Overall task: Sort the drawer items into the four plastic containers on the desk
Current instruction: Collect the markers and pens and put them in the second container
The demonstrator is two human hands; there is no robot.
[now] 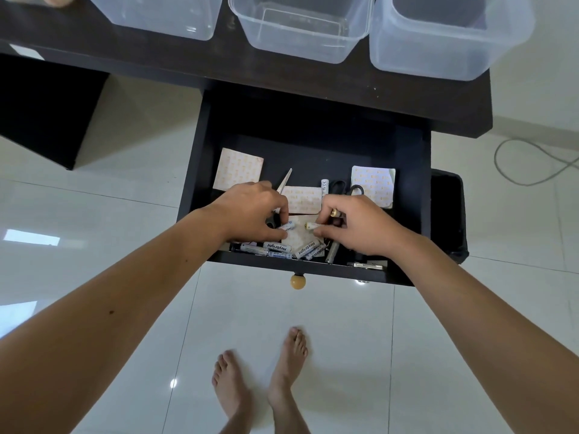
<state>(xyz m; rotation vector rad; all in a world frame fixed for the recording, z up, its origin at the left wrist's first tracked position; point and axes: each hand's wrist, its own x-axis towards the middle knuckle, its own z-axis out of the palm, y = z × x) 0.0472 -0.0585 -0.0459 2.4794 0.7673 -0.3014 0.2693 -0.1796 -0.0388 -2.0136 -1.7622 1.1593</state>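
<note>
Both hands are working inside the open drawer (200,170), which serves as the reference point throughout. The left hand (253,211) is curling its fingers around a white battery (286,227) near the drawer's front centre, thumb and fingertips pinching it. The right hand (354,223) is pinching a second white battery (311,226) by its end, with a brass-tipped cylinder (334,212) showing between its fingers; what that item is cannot be told.

Along the drawer's front wall a loose heap of white cylindrical batteries (279,247) is lying, several printed "Heybright". Square paper-backed sheets with a pale orange pattern are lying flat: one (238,169) at the back left, one (302,198) at the centre between the hands, and a bluish one (374,184) at the back right. Scissor blades (285,181) are pointing out from behind the left hand; black scissor handles (347,189) are sitting just behind the right hand. A grey metal piece (332,252) is resting at the front right.

The drawer is dark, matte, with a round wooden knob (297,281). Behind it, on the dark desk (125,51), three clear plastic containers are visible: left (163,17), middle (300,42), right (438,51). All three are showing nothing inside; their walls are smooth and translucent with rounded corners.
</note>
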